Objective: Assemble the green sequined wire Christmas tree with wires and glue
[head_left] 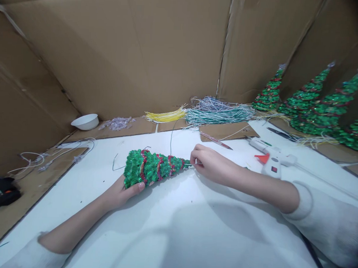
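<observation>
A small green beaded Christmas tree (153,167) with red garland lies on its side just above the white table, its tip toward the right. My left hand (125,194) grips it at the wide base, thumb along the near side and the other fingers hidden behind it. At the tip, my right hand (204,162) is closed in a pinch on a thin pale wire (188,165) that runs from the treetop. A dark thin wire (171,139) sticks up behind the tree, and another bent wire (115,163) shows beside its base.
Several finished trees (323,98) stand at the right. A white glue gun (274,158) with an orange trigger and a pen-like tool (216,140) lie nearby. Yellow wires (164,116), green wires (221,115), clear plastic pieces (117,123) and a white bowl (86,122) line the back. A black tool (1,193) lies left.
</observation>
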Motion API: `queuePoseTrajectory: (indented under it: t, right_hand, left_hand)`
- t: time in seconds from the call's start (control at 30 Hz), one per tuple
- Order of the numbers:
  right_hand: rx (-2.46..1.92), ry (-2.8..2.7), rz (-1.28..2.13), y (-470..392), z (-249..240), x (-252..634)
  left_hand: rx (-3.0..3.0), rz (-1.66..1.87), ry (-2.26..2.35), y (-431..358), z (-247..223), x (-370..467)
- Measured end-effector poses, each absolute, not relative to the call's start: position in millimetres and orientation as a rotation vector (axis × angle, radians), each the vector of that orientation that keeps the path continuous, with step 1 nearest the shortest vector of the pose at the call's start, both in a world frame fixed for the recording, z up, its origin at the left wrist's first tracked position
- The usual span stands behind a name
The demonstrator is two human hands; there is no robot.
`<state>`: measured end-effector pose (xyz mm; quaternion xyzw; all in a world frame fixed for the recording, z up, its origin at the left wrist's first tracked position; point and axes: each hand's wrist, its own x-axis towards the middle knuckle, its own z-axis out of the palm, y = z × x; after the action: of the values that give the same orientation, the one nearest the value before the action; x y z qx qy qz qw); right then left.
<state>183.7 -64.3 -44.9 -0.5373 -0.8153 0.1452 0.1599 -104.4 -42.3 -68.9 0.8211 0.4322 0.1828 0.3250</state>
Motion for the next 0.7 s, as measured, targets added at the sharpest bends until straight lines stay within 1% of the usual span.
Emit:
queuePoseTrajectory:
  t: [0.23,0.37,0.53,0.7]
  right_hand:
    - [-1.642,-2.3,0.188,-62.2,-46.3,178.3]
    - [-1.726,-2.292,0.136,-59.2,-47.7,180.8]
    - [-1.68,-2.346,0.279,-58.3,-49.0,176.2]
    - [-1.641,-2.324,0.41,-60.6,-39.9,184.1]
  left_hand:
    - [2.077,0.537,1.144,-45.3,-67.3,-100.7]
    - [2.022,0.595,1.135,-48.5,-67.7,-98.3]
    - [2.002,0.61,1.126,-50.0,-68.8,-97.3]
    - [2.061,0.573,1.076,-46.6,-69.4,-101.0]
